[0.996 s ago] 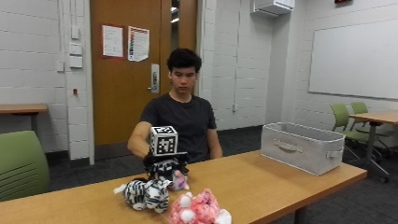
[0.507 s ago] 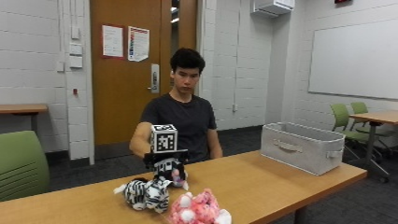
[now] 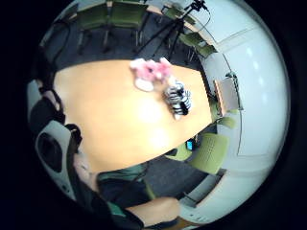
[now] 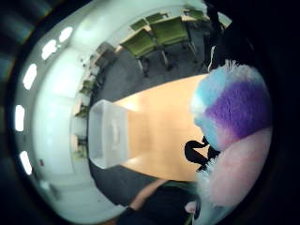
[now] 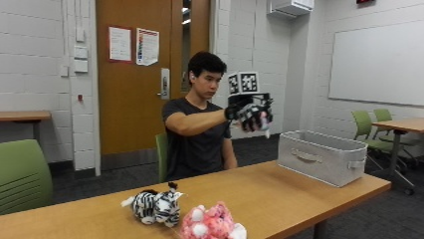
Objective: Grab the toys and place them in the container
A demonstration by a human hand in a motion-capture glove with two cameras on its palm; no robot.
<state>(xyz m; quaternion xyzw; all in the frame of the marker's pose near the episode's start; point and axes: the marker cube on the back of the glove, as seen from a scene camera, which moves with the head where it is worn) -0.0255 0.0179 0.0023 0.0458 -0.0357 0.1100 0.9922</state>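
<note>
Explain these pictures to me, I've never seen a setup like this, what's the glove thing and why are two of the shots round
No robot here: a person sits at a wooden table wearing a black-gloved right hand fitted with cameras. The ordinary picture is from across the table. The two round ones look out from the palm, one beside the thumb, one beside the little finger. On the table lie a zebra toy, a pink toy and a grey container. The hand is raised, its grip closed on a pastel plush toy, which fills the thumb-side view.
</note>
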